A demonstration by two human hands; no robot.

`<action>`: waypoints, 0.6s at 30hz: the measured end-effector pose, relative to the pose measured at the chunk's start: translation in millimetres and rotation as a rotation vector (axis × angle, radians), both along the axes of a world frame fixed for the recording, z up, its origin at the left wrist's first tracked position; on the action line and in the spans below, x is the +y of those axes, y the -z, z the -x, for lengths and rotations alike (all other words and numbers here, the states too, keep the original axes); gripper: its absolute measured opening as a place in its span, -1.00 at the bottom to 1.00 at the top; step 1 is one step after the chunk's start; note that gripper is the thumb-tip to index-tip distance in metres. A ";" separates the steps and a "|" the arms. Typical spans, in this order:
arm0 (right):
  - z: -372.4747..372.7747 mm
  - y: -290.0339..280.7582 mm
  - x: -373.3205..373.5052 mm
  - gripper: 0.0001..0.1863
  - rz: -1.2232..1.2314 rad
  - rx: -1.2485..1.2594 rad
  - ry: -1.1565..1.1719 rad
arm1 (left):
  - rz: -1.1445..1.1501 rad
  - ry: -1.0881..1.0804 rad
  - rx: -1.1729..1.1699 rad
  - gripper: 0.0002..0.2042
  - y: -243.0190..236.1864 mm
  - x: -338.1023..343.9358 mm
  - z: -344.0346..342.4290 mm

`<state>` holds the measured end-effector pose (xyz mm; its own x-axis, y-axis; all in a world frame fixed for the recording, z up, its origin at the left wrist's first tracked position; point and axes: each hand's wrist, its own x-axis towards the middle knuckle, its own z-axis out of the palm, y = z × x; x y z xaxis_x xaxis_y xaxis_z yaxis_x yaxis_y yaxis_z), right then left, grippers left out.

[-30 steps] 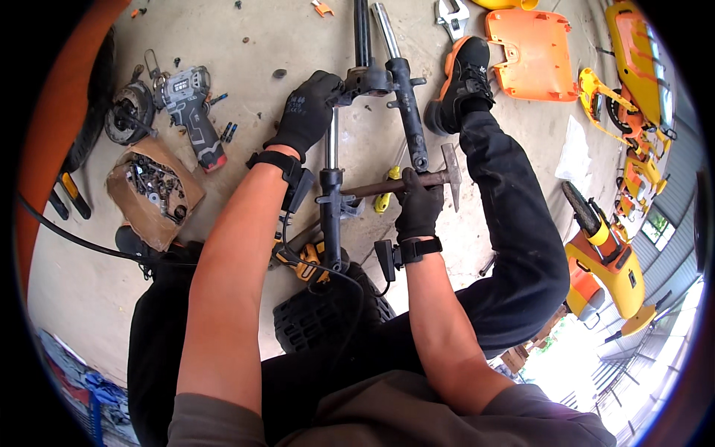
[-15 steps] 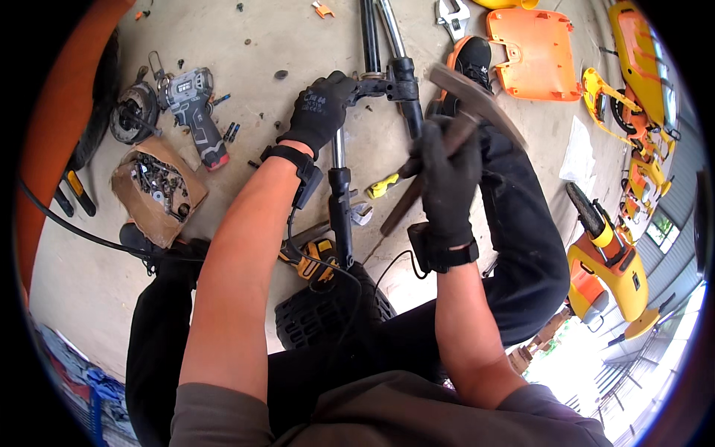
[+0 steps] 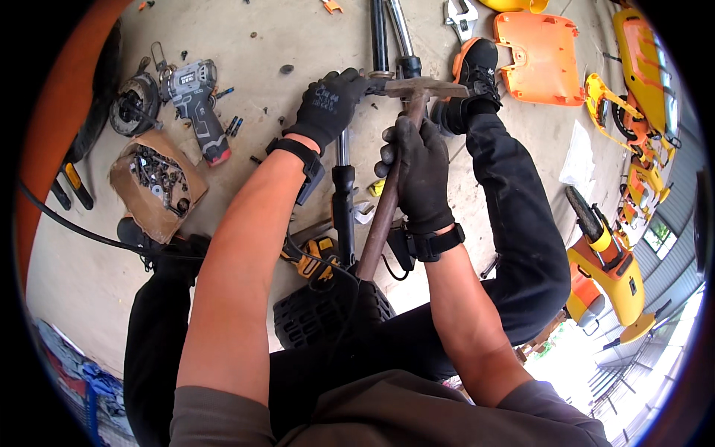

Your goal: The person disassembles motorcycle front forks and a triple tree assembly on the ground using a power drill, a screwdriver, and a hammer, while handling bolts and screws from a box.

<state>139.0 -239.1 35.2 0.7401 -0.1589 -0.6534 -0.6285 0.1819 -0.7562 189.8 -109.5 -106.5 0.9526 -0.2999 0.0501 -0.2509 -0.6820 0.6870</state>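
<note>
My left hand, in a black glove, closes round the left side of the suspension fork's clamp. The black-and-silver suspension fork lies between my legs, one leg running down from under that hand. In my gloved right hand is a hammer, its brown handle slanting down toward the tyre. Its long dark head lies across the fork's clamp in this view, hiding much of it; whether the two touch I cannot tell. A knobbly black tyre sits below the fork.
Left of the fork are a grey impact wrench and a cardboard box of bolts. A yellow power tool lies near the tyre. Beyond my right foot are an adjustable wrench and an orange panel. Yellow scooters stand at right.
The hammer has swung left and turned, its head moving from beside my right shoe to over the fork clamp. My right hand moved left and down with it; my left hand keeps its grip.
</note>
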 end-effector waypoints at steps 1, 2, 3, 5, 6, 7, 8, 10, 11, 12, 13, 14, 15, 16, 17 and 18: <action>-1.3 -2.0 1.6 -0.82 0.008 -0.008 0.014 | -0.009 -0.001 0.000 -0.67 0.8 -0.2 0.4; -2.1 -3.3 3.0 -0.82 0.015 -0.017 0.027 | -0.017 -0.003 0.000 -0.67 1.8 -0.4 0.3; -2.6 -3.2 5.3 -0.82 0.022 -0.008 0.014 | -0.026 -0.004 -0.001 -0.67 2.6 -0.5 0.6; -5.6 -2.0 9.2 -0.82 0.042 0.005 -0.007 | -0.049 0.014 0.011 -0.69 2.0 -1.2 -0.2; -3.2 8.9 5.6 -0.81 0.069 -0.010 -0.089 | -0.061 0.023 0.017 -0.70 1.7 -1.4 -0.7; -5.5 11.6 6.2 -0.81 0.090 0.018 -0.110 | -0.048 0.015 0.009 -0.71 3.3 -0.8 -0.1; -7.4 11.9 7.2 -0.80 0.112 0.046 -0.130 | -0.035 0.007 0.002 -0.71 4.8 -0.7 0.8; -7.6 -0.6 10.0 -0.80 0.103 -0.006 -0.047 | 0.001 -0.005 -0.011 -0.72 7.3 0.0 1.8; -7.1 -4.9 11.5 -0.80 0.098 -0.030 -0.006 | 0.025 -0.008 -0.017 -0.73 8.3 0.2 1.9; -5.9 -2.3 12.4 -0.80 0.115 -0.036 -0.020 | 0.048 -0.011 -0.023 -0.73 9.2 0.7 2.7; -5.5 1.3 12.5 -0.80 0.135 -0.047 -0.031 | 0.048 -0.012 -0.002 -0.73 8.4 0.3 2.3; -5.1 6.0 11.3 -0.79 0.155 -0.058 -0.041 | 0.049 -0.013 0.018 -0.73 7.5 0.0 1.8; -2.8 16.2 5.6 -0.80 0.176 0.020 -0.155 | 0.050 -0.014 0.038 -0.73 6.5 -0.5 1.4; -3.6 14.9 7.3 -0.80 0.185 -0.009 -0.128 | 0.036 -0.010 0.054 -0.73 7.7 0.3 1.5; -3.6 11.2 10.8 -0.80 0.193 -0.038 -0.100 | 0.022 -0.006 0.071 -0.72 8.7 1.0 2.6; -3.6 6.9 14.1 -0.80 0.201 -0.067 -0.073 | 0.007 -0.002 0.087 -0.71 10.0 1.5 2.6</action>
<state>142.6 -225.1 28.3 0.7953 -0.2251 -0.5628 -0.5814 -0.0207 -0.8133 187.2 -107.9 -116.5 0.9541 -0.2979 -0.0306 -0.1886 -0.6773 0.7112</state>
